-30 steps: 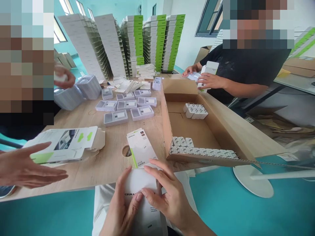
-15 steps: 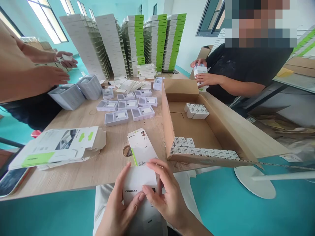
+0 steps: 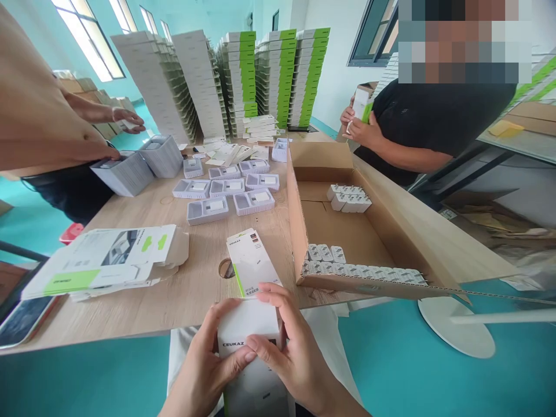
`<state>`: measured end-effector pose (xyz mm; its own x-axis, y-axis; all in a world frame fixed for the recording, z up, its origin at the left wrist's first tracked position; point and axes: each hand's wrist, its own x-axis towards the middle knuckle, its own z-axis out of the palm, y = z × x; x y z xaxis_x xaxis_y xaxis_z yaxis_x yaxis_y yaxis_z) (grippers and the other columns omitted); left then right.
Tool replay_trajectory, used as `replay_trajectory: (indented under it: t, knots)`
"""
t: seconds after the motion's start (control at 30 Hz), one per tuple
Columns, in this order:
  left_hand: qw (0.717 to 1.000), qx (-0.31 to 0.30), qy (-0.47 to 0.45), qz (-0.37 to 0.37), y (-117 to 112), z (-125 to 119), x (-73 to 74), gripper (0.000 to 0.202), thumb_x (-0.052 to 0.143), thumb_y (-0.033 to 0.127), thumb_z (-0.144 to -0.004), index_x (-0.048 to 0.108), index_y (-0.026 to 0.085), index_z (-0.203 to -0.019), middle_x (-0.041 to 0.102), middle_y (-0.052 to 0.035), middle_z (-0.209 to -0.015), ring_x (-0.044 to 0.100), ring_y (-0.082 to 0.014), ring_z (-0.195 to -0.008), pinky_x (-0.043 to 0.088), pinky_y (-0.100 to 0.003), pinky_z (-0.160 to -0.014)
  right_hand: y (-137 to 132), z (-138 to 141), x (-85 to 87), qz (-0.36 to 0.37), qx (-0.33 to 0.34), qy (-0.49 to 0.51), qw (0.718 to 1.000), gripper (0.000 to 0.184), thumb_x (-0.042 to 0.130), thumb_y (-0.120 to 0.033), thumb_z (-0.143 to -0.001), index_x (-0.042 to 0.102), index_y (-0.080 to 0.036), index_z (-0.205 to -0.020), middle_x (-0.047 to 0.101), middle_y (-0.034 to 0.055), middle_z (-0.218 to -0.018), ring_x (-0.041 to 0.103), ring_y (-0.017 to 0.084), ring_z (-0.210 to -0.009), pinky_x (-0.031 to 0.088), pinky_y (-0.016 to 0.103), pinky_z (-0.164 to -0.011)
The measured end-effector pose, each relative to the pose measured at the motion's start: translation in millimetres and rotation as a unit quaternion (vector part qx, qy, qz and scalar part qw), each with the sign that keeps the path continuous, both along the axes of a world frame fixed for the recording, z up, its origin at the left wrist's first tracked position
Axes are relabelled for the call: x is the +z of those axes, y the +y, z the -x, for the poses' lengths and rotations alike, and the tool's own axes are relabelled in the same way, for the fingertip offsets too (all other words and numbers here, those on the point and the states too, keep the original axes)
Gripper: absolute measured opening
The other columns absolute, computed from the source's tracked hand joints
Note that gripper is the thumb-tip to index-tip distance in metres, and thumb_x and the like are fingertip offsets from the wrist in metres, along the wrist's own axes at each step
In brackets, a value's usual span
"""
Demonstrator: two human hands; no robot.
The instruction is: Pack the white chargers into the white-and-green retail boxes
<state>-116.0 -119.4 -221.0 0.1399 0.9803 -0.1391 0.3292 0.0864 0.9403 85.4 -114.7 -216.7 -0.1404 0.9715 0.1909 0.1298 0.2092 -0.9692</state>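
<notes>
Between my two hands, close to my body, is a white packaging box (image 3: 252, 319) printed CEUKAZ. My left hand (image 3: 217, 347) grips its left side, thumb across the front and fingers up at the top edge. My right hand (image 3: 291, 347) wraps the right side, its thumb pressed on the front near the printed name and its forefinger at the top. The box's top end looks folded over; its lower part runs out of view. Just beyond lies another white CEUKAZ box (image 3: 253, 260) with a green edge, flat on the table.
Flattened cartons (image 3: 108, 255) lie at left beside a phone-like device (image 3: 26, 318). Several plastic trays (image 3: 207, 209) sit mid-table. An open cardboard box (image 3: 330, 226) holds rows of white chargers (image 3: 365, 271). Tall box stacks (image 3: 243, 75) stand behind. Two people work left and right.
My fingers have shifted along the top of the box, whose top panel now lies flatter. The person at right has turned a box; the person at left has lowered one hand to the stacked trays.
</notes>
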Motion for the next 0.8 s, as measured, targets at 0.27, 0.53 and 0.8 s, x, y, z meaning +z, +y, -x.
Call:
replay_trajectory:
  t: [0.27, 0.53, 0.8]
  knots:
    - [0.989, 0.086, -0.121, 0.019, -6, -24, 22.9, 0.056, 0.089, 0.053, -0.074, 0.065, 0.029, -0.118, 0.075, -0.0044, -0.115, 0.07, -0.0237, -0.099, 0.059, -0.028, -0.081, 3, 1, 5.9, 0.043, -0.011, 0.057, 0.997, 0.04, 0.082, -0.044, -0.087, 0.067, -0.027, -0.12, 0.061, 0.0126, -0.142, 0.067, 0.027, -0.124, 0.062, 0.027, -0.075]
    - [0.988, 0.044, -0.139, 0.046, -1, -18, 14.0, 0.04, 0.086, 0.045, -0.081, 0.063, 0.028, -0.109, 0.069, 0.0013, -0.095, 0.063, -0.0156, -0.079, 0.052, -0.021, -0.067, 3, 2, 5.0, 0.086, -0.022, 0.066, 0.994, 0.027, 0.088, -0.031, -0.079, 0.071, -0.025, -0.099, 0.069, 0.0092, -0.13, 0.074, 0.022, -0.103, 0.061, 0.026, -0.077]
    - [0.968, 0.046, -0.004, -0.247, -3, -11, -3.5, 0.023, 0.079, 0.03, -0.089, 0.069, 0.034, -0.109, 0.067, -0.0021, -0.109, 0.068, -0.0196, -0.097, 0.057, -0.025, -0.079, -2, 4, 3.1, -0.078, -0.028, 0.055, 0.995, 0.023, 0.072, -0.044, -0.097, 0.069, -0.031, -0.117, 0.07, 0.0076, -0.126, 0.068, 0.023, -0.118, 0.059, 0.027, -0.087]
